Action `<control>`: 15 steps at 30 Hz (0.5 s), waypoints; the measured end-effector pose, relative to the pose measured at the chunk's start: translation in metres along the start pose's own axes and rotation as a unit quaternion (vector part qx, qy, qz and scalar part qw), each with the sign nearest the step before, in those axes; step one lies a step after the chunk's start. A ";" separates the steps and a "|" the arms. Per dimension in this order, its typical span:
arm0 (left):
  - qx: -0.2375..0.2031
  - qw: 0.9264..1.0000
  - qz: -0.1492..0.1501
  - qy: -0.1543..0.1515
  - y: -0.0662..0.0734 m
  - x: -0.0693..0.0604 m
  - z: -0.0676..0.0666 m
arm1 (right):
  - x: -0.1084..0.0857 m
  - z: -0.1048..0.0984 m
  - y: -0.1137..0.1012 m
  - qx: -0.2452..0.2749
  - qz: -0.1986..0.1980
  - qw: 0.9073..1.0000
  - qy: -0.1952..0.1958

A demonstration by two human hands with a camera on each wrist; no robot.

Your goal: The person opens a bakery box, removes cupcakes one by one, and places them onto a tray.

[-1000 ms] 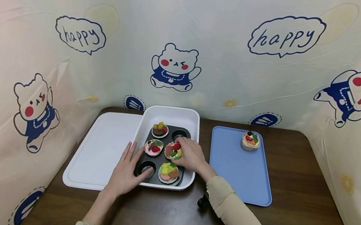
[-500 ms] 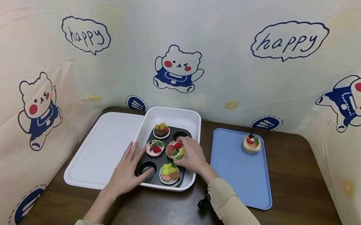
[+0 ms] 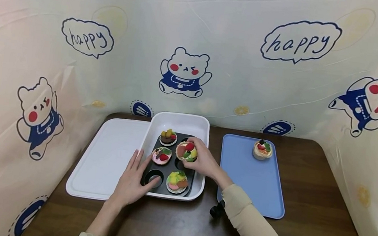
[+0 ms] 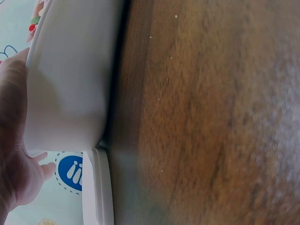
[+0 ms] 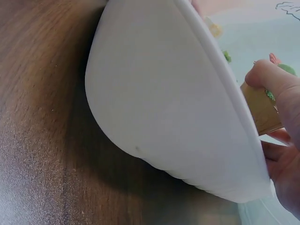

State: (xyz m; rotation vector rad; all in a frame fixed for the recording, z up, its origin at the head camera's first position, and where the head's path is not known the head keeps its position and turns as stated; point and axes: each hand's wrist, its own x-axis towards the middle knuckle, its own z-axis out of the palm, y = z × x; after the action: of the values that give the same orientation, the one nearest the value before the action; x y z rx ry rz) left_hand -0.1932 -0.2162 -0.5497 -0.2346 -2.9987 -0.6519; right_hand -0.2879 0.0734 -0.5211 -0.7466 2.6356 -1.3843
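Now your right hand (image 3: 205, 161) is pinching 1 tart (image 3: 186, 151) above the muffin tin (image 3: 170, 167), your left hand (image 3: 133, 179) lying spread at its left; be lifting level.

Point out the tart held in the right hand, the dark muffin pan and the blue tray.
Held tart (image 3: 186, 152), head view: its fruit toppings.
Dark muffin pan (image 3: 168, 168), head view: bare surface between cups.
Blue tray (image 3: 251, 177), head view: bare middle of its surface.
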 end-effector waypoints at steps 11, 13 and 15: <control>0.000 1.000 -0.003 -0.006 0.000 0.001 0.000 | -0.003 -0.010 -0.002 0.043 -0.003 0.999 -0.019; 0.000 1.000 -0.004 -0.006 0.000 0.001 0.000 | -0.003 -0.013 -0.002 0.065 -0.003 0.998 -0.016; 0.001 1.000 -0.004 -0.006 0.000 0.001 0.000 | -0.003 -0.016 -0.002 0.088 0.002 0.996 -0.014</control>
State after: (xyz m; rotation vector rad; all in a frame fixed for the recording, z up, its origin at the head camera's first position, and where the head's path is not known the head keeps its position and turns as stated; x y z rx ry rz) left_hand -0.1939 -0.2158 -0.5491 -0.2285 -3.0127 -0.6497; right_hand -0.2886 0.0861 -0.5106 -0.7325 2.4515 -1.5679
